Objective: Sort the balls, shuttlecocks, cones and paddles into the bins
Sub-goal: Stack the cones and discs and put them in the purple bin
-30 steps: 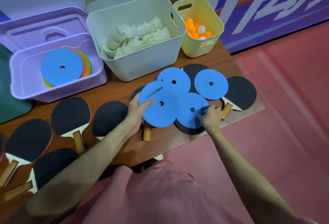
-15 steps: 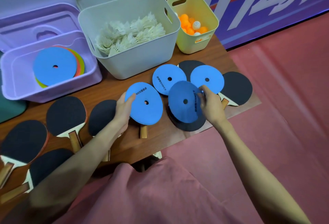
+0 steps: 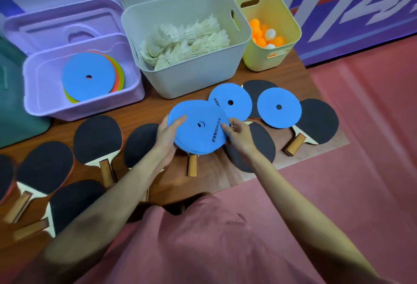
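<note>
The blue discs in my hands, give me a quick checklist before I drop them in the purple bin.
1. Left hand holds the stacked blue discs: ok.
2. Right hand pinches the stack's edge: ok.
3. Discs squared up: not ok, holes offset.
4. Purple bin open, discs already inside: ok.
5. All discs gathered: not ok, two blue discs lie on paddles.
6. Disc count in hand: cannot tell.
</note>
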`<action>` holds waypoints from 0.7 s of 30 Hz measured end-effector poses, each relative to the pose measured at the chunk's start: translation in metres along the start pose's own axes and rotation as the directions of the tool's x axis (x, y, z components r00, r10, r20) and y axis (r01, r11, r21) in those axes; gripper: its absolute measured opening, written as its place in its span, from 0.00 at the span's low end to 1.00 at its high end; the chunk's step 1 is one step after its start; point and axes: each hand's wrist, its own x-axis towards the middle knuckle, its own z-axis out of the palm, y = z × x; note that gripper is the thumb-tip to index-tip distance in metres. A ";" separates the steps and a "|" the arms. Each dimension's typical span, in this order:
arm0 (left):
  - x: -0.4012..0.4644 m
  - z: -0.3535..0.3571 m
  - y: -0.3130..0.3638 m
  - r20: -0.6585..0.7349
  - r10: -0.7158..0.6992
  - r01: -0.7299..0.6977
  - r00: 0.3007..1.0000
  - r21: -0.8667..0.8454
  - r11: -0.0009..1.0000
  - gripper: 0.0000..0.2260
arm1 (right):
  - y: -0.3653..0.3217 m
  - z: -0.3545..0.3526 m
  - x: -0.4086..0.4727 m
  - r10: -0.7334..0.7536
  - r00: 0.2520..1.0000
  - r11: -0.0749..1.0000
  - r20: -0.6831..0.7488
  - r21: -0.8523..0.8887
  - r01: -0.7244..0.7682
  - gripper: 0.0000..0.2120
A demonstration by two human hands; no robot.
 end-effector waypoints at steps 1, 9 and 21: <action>0.002 -0.002 0.000 -0.007 0.002 -0.001 1.000 0.008 1.000 0.14 | 0.001 0.002 0.002 0.014 1.000 1.000 0.013 -0.001 -0.014 0.04; 0.014 -0.009 -0.001 -0.003 0.037 -0.037 0.999 0.022 0.999 0.19 | 0.000 0.005 0.035 -0.016 0.996 0.940 0.087 -0.339 0.045 0.10; 0.033 -0.012 0.019 0.013 0.064 -0.064 0.998 0.040 0.997 0.17 | -0.013 -0.034 0.120 -0.006 0.922 0.568 -0.386 -0.760 -0.315 0.31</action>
